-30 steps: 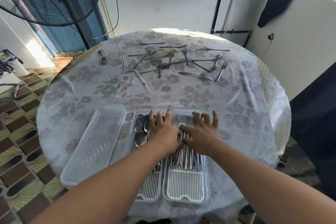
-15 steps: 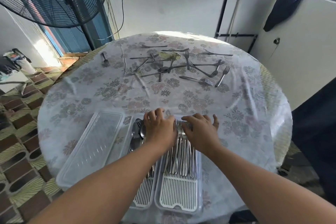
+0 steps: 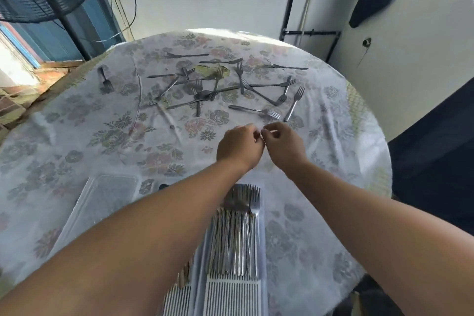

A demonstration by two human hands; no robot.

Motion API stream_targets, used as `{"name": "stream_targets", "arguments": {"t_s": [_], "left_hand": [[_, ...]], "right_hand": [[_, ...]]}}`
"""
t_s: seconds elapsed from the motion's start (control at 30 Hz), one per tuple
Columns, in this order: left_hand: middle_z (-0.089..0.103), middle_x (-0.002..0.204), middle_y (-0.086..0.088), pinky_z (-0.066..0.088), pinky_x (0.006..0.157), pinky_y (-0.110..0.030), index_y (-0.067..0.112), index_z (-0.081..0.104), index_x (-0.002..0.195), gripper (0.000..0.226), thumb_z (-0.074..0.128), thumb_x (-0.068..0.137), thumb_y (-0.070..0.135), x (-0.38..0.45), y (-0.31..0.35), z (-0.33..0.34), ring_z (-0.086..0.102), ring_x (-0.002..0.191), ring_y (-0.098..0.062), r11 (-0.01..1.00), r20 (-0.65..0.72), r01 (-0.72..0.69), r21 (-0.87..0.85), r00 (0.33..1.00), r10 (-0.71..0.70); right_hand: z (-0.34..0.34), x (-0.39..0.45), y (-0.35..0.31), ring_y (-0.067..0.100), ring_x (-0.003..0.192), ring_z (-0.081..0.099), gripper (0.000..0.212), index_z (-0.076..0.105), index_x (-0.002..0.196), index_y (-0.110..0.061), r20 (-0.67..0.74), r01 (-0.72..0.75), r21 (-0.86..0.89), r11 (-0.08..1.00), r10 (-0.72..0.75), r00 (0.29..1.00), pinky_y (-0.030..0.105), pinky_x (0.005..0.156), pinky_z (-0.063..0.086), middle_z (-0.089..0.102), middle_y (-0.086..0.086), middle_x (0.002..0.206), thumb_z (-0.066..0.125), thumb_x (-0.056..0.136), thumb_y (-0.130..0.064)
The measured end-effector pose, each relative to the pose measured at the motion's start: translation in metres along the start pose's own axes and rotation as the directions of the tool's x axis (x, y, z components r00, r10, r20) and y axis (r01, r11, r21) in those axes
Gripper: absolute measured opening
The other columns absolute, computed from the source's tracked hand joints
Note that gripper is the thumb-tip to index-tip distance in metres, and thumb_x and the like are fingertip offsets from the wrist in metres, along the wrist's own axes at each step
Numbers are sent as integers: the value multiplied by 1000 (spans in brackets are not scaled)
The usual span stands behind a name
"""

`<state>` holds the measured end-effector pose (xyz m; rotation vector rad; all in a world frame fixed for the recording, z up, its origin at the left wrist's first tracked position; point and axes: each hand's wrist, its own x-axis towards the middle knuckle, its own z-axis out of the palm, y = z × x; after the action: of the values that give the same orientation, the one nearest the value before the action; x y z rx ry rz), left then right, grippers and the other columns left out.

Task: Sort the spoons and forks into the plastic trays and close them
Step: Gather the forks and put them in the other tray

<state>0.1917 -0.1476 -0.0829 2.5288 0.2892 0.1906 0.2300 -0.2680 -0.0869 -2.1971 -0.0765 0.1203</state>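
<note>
we see our left hand and right hand raised side by side over the middle of the round bench, fingers curled, fingertips nearly touching; each grip looks clenched on nothing, though we cannot tell for sure. near us a tray holds a neat row of forks, a second tray lies half hidden under our left arm, and a clear lid rests just left; loose forks lie scattered across the far side.

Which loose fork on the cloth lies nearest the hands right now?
The fork lying crosswise just beyond the right hand, tines pointing right. The other loose forks lie farther up the table.
</note>
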Motion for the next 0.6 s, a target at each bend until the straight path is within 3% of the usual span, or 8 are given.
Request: {"name": "stream_targets", "arguments": {"t_s": [0.3,0.47,0.6], "left_hand": [[66,99,-1,55,77,-40,21,65,97,14,56,94,32,74,12,42,61,93,-27,995,40,24,97,999,-28],[63,119,-6,51,88,-43,21,62,122,26,54,99,30,120,30,75,54,112,-31,969,74,83,234,992,-102],[54,134,-6,44,92,-43,20,53,131,37,51,94,11,157,46,101,45,125,-32,897,126,101,429,977,-170]], "right_hand": [[-14,82,43,15,77,65,20,67,113,-25,10,-84,13,996,84,996,27,59,41,71,-7,92,61,98,-37],[-26,148,72,15,75,61,18,65,111,-25,118,-40,-32,999,43,992,28,58,42,69,-6,92,61,98,-37],[-37,200,91,26,92,67,22,63,113,-22,148,-3,-108,994,19,989,38,80,54,72,-1,100,63,97,-37]]}}
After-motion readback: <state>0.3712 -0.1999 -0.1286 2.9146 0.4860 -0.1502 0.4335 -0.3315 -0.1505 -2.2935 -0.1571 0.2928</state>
